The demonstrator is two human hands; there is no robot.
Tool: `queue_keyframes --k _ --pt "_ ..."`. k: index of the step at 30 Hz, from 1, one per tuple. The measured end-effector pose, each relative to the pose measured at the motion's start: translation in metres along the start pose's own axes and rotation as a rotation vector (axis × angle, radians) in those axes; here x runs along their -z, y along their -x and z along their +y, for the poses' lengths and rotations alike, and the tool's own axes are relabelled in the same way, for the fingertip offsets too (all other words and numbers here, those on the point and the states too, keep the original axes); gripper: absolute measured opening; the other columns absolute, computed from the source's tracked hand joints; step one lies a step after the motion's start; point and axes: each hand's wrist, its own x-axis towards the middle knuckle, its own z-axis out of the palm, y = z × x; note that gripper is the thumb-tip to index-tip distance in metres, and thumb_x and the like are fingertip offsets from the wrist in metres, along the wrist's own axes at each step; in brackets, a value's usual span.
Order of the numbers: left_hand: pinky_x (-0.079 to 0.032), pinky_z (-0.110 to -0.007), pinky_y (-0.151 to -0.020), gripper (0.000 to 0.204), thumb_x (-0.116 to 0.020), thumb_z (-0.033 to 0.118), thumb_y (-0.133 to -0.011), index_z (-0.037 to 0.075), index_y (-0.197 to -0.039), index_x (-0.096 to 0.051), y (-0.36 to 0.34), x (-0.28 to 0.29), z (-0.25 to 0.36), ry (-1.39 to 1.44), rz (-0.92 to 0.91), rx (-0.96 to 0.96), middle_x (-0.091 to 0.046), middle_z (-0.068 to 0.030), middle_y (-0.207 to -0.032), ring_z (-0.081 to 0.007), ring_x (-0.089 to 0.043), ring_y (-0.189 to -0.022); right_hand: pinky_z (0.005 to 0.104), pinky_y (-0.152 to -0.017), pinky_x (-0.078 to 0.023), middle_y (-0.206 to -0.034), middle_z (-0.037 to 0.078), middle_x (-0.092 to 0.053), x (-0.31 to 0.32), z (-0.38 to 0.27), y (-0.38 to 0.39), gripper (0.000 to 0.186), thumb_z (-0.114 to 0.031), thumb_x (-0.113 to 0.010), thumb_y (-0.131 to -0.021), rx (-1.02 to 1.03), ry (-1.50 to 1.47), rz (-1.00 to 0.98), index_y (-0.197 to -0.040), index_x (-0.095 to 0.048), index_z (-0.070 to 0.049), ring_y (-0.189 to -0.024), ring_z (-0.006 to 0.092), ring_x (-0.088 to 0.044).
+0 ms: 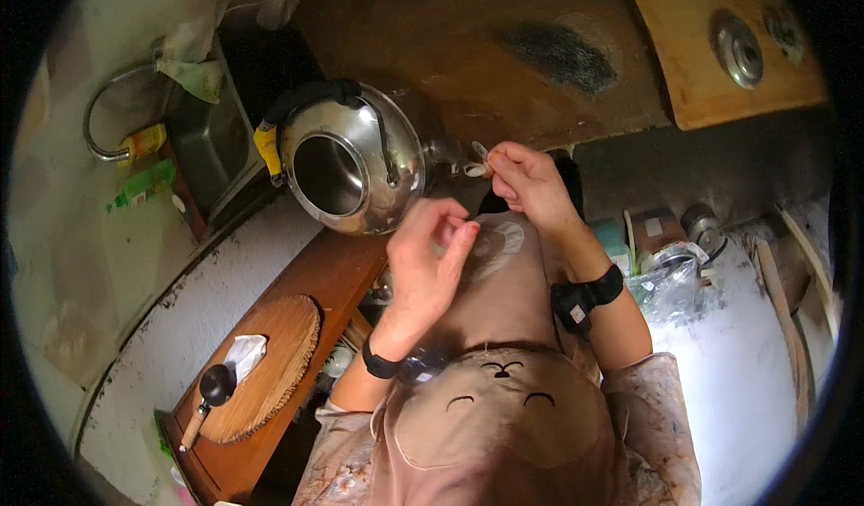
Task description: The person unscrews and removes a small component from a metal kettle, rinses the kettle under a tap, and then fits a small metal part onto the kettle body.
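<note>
A large stainless steel kettle (400,128) with its top opening uncovered stands ahead of me, its black-and-yellow handle folded to the far left side. Its spout points right, toward my right hand (533,186). There my thumb and forefinger pinch the small metal spout cap (475,169). My left hand (425,258) hovers by the kettle's near right side, fingers loosely curled and the thumb apart, with nothing seen between them. Whether it touches the kettle I cannot tell.
At the left is a sink (202,146) with a curved tap (94,119) and a green bottle (144,186). A round wooden board (279,362) holds a ladle (216,387) and a white cloth (245,355). Metal lids (740,51) lie on a yellowish wooden panel (688,74) at far right.
</note>
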Motion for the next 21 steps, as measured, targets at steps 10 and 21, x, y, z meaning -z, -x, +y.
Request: queue_keyframes --k 10,21 --pt "-0.048 -0.026 -0.068 0.028 -0.061 0.025 -0.104 0.000 -0.116 -0.060 -0.019 -0.047 0.016 1.267 0.154 0.733 -0.060 -0.0042 -0.100 -0.0104 -0.051 -0.077 0.0291 -0.066 -0.045 -0.076 0.003 -0.061 0.008 -0.033 -0.017 0.025 -0.019 -0.056 -0.105 0.067 0.474 -0.158 -0.093 -0.065 0.001 -0.071 0.0095 -0.052" --pt "-0.047 -0.025 -0.064 0.023 -0.061 0.022 -0.105 0.000 -0.106 -0.060 -0.019 -0.058 0.026 1.332 0.345 0.826 -0.061 -0.0058 -0.093 -0.0102 -0.050 -0.074 0.0334 -0.064 -0.046 -0.071 0.012 -0.061 0.013 -0.059 -0.023 0.026 -0.018 -0.057 -0.104 0.101 0.456 -0.435 -0.090 -0.063 0.004 -0.067 0.0124 -0.052"
